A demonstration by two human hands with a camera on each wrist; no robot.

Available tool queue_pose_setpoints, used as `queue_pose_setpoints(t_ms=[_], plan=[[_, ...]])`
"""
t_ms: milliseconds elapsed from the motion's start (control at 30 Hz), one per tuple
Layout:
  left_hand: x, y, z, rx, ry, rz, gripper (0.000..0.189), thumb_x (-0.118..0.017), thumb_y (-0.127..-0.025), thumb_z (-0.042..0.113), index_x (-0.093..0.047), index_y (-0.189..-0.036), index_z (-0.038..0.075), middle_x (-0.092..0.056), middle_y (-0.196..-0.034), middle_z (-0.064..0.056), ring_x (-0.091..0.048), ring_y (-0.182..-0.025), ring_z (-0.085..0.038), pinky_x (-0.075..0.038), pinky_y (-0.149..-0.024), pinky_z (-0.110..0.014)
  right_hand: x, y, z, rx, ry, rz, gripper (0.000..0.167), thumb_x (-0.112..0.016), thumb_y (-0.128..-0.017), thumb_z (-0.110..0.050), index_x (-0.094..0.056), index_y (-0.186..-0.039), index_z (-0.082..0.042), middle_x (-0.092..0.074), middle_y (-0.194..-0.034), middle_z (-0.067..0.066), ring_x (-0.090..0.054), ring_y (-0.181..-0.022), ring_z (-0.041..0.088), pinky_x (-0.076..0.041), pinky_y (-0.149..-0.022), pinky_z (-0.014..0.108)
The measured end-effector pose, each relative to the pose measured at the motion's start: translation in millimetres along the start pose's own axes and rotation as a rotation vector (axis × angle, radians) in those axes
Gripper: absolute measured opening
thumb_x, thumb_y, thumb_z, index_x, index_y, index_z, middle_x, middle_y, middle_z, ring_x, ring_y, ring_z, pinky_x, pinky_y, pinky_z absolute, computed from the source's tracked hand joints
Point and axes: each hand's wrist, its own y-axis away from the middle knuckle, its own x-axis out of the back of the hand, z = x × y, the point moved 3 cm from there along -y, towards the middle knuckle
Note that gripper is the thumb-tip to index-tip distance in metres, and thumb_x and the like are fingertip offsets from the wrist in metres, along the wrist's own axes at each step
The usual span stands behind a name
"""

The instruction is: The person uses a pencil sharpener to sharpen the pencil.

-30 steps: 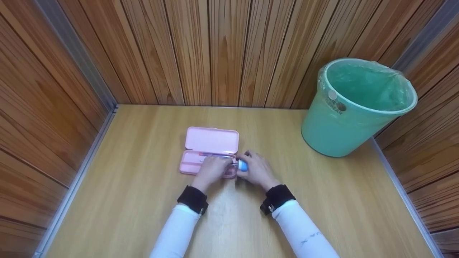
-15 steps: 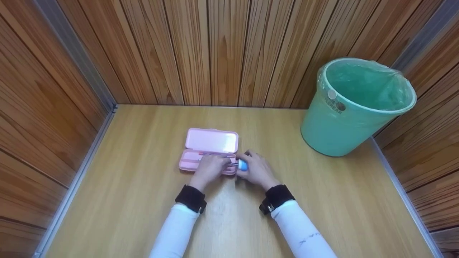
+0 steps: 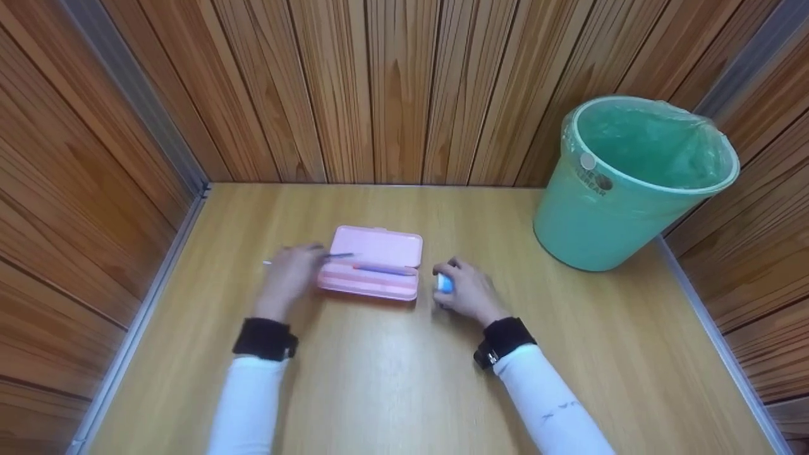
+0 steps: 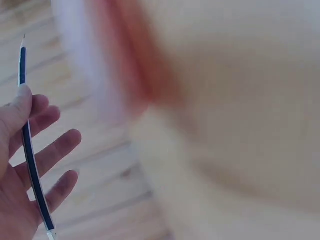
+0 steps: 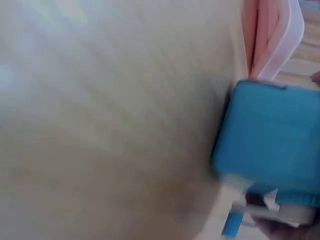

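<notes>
In the head view my left hand (image 3: pixel 289 275) is left of the pink pencil case (image 3: pixel 377 246) and pinches a pencil (image 3: pixel 341 255). Seen from the left wrist, that pencil (image 4: pixel 31 155) is dark with pale stripes and has a sharpened tip. Thumb and index finger hold it while the other fingers are spread. To the right of the case, my right hand (image 3: pixel 469 292) grips a small blue-and-white pencil sharpener (image 3: pixel 445 283). The right wrist view shows the boxy blue sharpener (image 5: pixel 270 132) with a crank handle (image 5: pixel 232 224). The pencil case lies open.
A slim orange-and-blue pen or pencil (image 3: pixel 383 270) lies in the pencil case. A green bin (image 3: pixel 594 221) with a plastic liner stands at the back right of the wooden table (image 3: pixel 379 379). Wood-panelled walls (image 3: pixel 398 95) enclose the table at the back and both sides.
My left hand has swung left, away from the sharpener, drawing the pencil out and over the case. The right hand with the sharpener has shifted slightly right, away from the case.
</notes>
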Motion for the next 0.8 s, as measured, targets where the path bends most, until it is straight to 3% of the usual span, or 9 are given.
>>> queue_pose_setpoints(t_ms=[100,133,300,433,633,800], plan=[[26.1,4.2,-5.9,-0.152,-0.191,0.043,0.015,-0.065,-0.095,0.017,-0.074,-0.100,0.006,-0.071,-0.093,-0.008,-0.064,-0.089,-0.030,-0.045,-0.082,-0.050,2,-1.1,1,0.020,0.021,-0.015,0.051,-0.074,-0.079,-0.035,-0.064,-0.128,-0.024,-0.054,-0.116,0.006,-0.054,-0.098,0.029,-0.046,-0.082,0.047],[30.1,5.7,-8.0,-0.174,-0.220,0.053,0.015,-0.067,-0.094,0.018,-0.074,-0.098,0.005,-0.070,-0.092,-0.008,-0.065,-0.086,-0.030,-0.046,-0.081,-0.049,2,-1.0,1,0.018,0.023,-0.017,0.051,-0.074,-0.079,-0.035,-0.064,-0.128,-0.024,-0.054,-0.116,0.007,-0.054,-0.098,0.029,-0.046,-0.082,0.047],[32.4,11.2,-16.2,-0.154,-0.255,0.076,0.015,-0.068,-0.092,0.017,-0.074,-0.097,0.004,-0.070,-0.090,-0.010,-0.066,-0.083,-0.031,-0.046,-0.078,-0.049,1,-1.2,-3,0.013,0.015,-0.023,0.051,-0.074,-0.080,-0.033,-0.063,-0.129,-0.024,-0.053,-0.120,0.008,-0.054,-0.101,0.031,-0.045,-0.085,0.049],[19.8,9.0,-12.1,-0.125,-0.237,0.049,0.014,-0.067,-0.093,0.014,-0.074,-0.099,0.003,-0.070,-0.091,-0.011,-0.065,-0.085,-0.031,-0.046,-0.082,-0.049,0,-0.8,-3,0.016,0.005,-0.016,0.051,-0.075,-0.080,-0.033,-0.064,-0.129,-0.024,-0.053,-0.119,0.007,-0.054,-0.099,0.030,-0.045,-0.084,0.048],[-9.2,-3.2,7.0,-0.180,-0.301,0.001,0.013,-0.062,-0.094,0.004,-0.072,-0.101,0.002,-0.069,-0.093,-0.014,-0.066,-0.089,-0.034,-0.047,-0.081,-0.051,0,-0.6,-2,0.026,-0.011,0.000,0.050,-0.076,-0.080,-0.031,-0.065,-0.128,-0.024,-0.053,-0.116,0.006,-0.054,-0.097,0.028,-0.046,-0.083,0.047],[-35.8,-13.7,22.0,-0.211,-0.331,-0.091,0.022,-0.058,-0.092,-0.005,-0.070,-0.109,0.002,-0.066,-0.098,-0.014,-0.064,-0.092,-0.033,-0.048,-0.081,-0.048,0,-0.5,-1,0.006,-0.026,-0.008,0.049,-0.076,-0.080,-0.032,-0.065,-0.128,-0.025,-0.052,-0.116,0.005,-0.054,-0.099,0.028,-0.046,-0.084,0.047]])
